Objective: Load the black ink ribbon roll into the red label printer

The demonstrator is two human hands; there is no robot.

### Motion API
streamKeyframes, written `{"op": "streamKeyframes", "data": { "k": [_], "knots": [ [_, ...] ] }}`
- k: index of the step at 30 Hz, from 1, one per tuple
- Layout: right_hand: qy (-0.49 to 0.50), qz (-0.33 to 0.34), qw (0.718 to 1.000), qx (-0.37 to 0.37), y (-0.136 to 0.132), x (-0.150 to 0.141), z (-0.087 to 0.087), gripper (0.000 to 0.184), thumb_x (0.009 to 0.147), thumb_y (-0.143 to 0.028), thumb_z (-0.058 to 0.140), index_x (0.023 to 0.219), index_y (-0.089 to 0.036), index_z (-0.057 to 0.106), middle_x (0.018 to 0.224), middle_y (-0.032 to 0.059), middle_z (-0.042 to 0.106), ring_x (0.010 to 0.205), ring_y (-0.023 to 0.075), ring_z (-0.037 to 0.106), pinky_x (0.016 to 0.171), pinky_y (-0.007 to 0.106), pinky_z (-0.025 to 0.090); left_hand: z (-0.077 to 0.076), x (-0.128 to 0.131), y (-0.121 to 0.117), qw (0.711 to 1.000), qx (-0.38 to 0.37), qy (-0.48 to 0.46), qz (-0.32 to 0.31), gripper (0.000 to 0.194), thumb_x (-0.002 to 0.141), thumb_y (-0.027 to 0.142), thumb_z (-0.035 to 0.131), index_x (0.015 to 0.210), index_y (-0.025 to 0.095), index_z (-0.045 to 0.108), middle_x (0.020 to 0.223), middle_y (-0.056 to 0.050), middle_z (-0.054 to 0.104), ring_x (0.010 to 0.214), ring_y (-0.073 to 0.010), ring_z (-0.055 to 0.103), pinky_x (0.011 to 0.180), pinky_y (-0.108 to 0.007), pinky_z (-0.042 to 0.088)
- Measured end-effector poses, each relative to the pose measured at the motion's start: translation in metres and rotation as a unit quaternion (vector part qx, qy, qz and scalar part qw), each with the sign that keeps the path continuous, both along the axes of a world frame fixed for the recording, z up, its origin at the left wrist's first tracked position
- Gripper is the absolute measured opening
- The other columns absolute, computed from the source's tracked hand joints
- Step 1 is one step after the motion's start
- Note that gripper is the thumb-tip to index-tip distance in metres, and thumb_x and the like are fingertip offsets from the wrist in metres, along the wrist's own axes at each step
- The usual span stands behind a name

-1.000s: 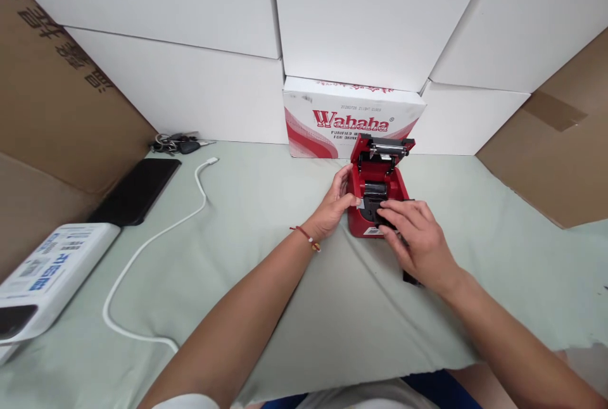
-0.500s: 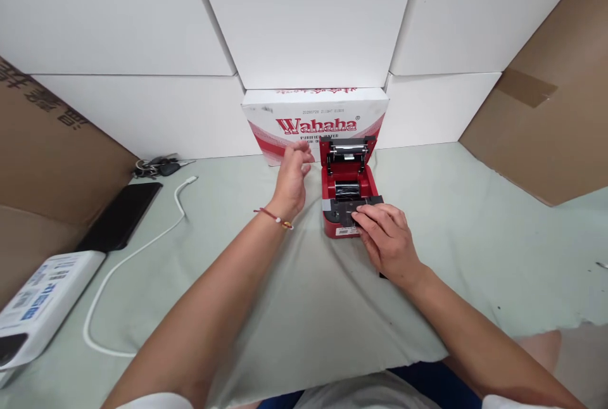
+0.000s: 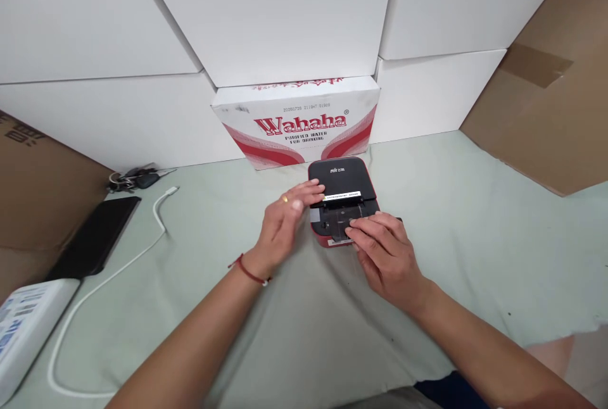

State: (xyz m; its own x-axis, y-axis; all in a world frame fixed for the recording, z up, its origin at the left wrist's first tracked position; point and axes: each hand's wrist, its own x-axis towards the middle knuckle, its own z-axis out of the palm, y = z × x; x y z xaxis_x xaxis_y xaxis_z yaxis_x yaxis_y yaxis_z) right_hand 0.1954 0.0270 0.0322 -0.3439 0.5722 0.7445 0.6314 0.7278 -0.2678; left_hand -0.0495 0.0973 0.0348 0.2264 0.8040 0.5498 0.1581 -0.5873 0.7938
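A small red and black label printer (image 3: 342, 181) stands on the cloth with its black lid down. A white strip with print runs along the lid's front edge. My left hand (image 3: 285, 216), fingers stretched out, touches the lid's left front corner. At the printer's front, a dark see-through strip of film (image 3: 341, 222) lies over the black top. My right hand (image 3: 387, 254) has its fingertips pressed together on this film, at the front right. A dark end sticks out beyond my right knuckles; what lies under the palm is hidden.
Behind the printer stands a Wahaha water carton (image 3: 294, 124) against white boxes (image 3: 266, 10). On the left lie keys (image 3: 140, 178), a black phone (image 3: 97, 235), a white cable (image 3: 102, 276) and a white labelled device (image 3: 35, 333). Brown cardboard (image 3: 541, 105) bounds the right side.
The printer's lid, upright before, is now down. My left hand has moved from beside the raised lid onto its front corner. My right hand stays at the printer's front. The view has shifted slightly.
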Motion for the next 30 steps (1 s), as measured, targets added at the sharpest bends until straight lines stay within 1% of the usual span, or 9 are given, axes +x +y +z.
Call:
{"op": "streamKeyframes", "data": {
  "k": [3, 7, 12, 14, 16, 18, 20, 24, 30],
  "knots": [
    [-0.005, 0.006, 1.0, 0.007, 0.001, 0.001, 0.002, 0.042, 0.099, -0.002, 0.06, 0.137, -0.02, 0.068, 0.124, 0.0111, 0.08, 0.117, 0.0261, 0.068, 0.108, 0.05, 0.058, -0.014, 0.001, -0.009, 0.996, 0.08, 0.039, 0.014, 0.037, 0.114, 0.032, 0.048, 0.132, 0.027, 0.079, 0.14, -0.01, 0.08, 0.142, -0.0282, 0.068, 0.124, -0.055, 0.052],
    [-0.013, 0.002, 1.0, 0.005, 0.002, 0.002, 0.001, 0.037, 0.1, -0.003, 0.06, 0.133, -0.017, 0.07, 0.124, 0.0125, 0.08, 0.116, 0.0268, 0.066, 0.104, 0.048, 0.057, -0.017, 0.006, -0.012, 0.991, 0.117, 0.063, 0.032, 0.033, 0.11, 0.021, 0.053, 0.132, 0.026, 0.076, 0.135, -0.012, 0.08, 0.135, -0.0262, 0.071, 0.118, -0.052, 0.056],
    [-0.016, 0.012, 1.0, -0.003, 0.003, 0.004, 0.003, 0.038, 0.1, -0.002, 0.061, 0.134, -0.017, 0.07, 0.125, 0.0127, 0.079, 0.117, 0.0283, 0.065, 0.103, 0.048, 0.057, -0.007, 0.003, 0.0, 0.997, 0.062, 0.036, 0.006, 0.018, 0.102, 0.023, 0.066, 0.114, 0.027, 0.08, 0.122, -0.009, 0.083, 0.124, -0.0286, 0.072, 0.114, -0.054, 0.055],
    [-0.018, 0.019, 1.0, -0.007, 0.002, 0.005, 0.004, 0.04, 0.099, 0.0, 0.061, 0.135, -0.015, 0.07, 0.126, 0.0139, 0.078, 0.117, 0.0285, 0.064, 0.104, 0.049, 0.057, -0.003, -0.001, 0.007, 0.999, 0.005, 0.019, -0.026, 0.018, 0.098, 0.03, 0.073, 0.114, 0.029, 0.081, 0.129, -0.009, 0.079, 0.132, -0.0302, 0.067, 0.121, -0.055, 0.049],
    [-0.018, 0.022, 1.0, -0.009, 0.002, 0.006, 0.005, 0.04, 0.099, 0.001, 0.061, 0.136, -0.014, 0.069, 0.127, 0.0145, 0.078, 0.118, 0.0286, 0.064, 0.104, 0.049, 0.057, -0.002, -0.002, 0.012, 0.997, -0.056, -0.006, -0.055, 0.042, 0.092, 0.04, 0.082, 0.133, 0.032, 0.077, 0.154, -0.009, 0.066, 0.153, -0.0336, 0.052, 0.134, -0.058, 0.035],
    [-0.017, 0.023, 1.0, -0.012, 0.002, 0.006, 0.005, 0.04, 0.1, 0.001, 0.06, 0.135, -0.014, 0.069, 0.127, 0.0143, 0.078, 0.118, 0.0286, 0.064, 0.105, 0.049, 0.057, -0.005, 0.001, 0.014, 0.989, -0.109, -0.049, -0.084, 0.08, 0.083, 0.046, 0.089, 0.157, 0.038, 0.059, 0.178, -0.005, 0.041, 0.17, -0.0354, 0.028, 0.142, -0.057, 0.017],
    [-0.015, 0.023, 0.999, -0.017, 0.003, 0.007, 0.006, 0.039, 0.1, 0.001, 0.06, 0.135, -0.015, 0.069, 0.128, 0.0137, 0.078, 0.118, 0.0284, 0.064, 0.105, 0.05, 0.057, -0.011, 0.007, 0.013, 0.976, -0.157, -0.113, -0.104, 0.106, 0.079, 0.046, 0.091, 0.17, 0.045, 0.037, 0.187, 0.001, 0.024, 0.176, -0.0331, 0.012, 0.144, -0.054, 0.009],
    [-0.012, 0.023, 0.999, -0.022, 0.003, 0.008, 0.007, 0.043, 0.1, 0.001, 0.06, 0.138, -0.018, 0.068, 0.128, 0.013, 0.078, 0.117, 0.0279, 0.065, 0.104, 0.05, 0.058, -0.023, 0.02, 0.006, 0.932, -0.256, -0.222, -0.126, 0.115, 0.082, 0.04, 0.084, 0.174, 0.051, 0.017, 0.188, 0.004, 0.021, 0.176, -0.0291, 0.015, 0.143, -0.052, 0.018],
    [-0.023, 0.011, 1.0, -0.014, -0.001, 0.007, 0.006, 0.051, 0.098, 0.002, 0.062, 0.142, -0.024, 0.068, 0.128, 0.0119, 0.078, 0.117, 0.0289, 0.066, 0.1, 0.049, 0.059, -0.028, 0.029, 0.0, 0.903, -0.293, -0.284, -0.135, 0.106, 0.077, 0.034, 0.084, 0.169, 0.045, 0.032, 0.188, 0.003, 0.02, 0.175, -0.031, 0.018, 0.142, -0.051, 0.023]
  ]
}}
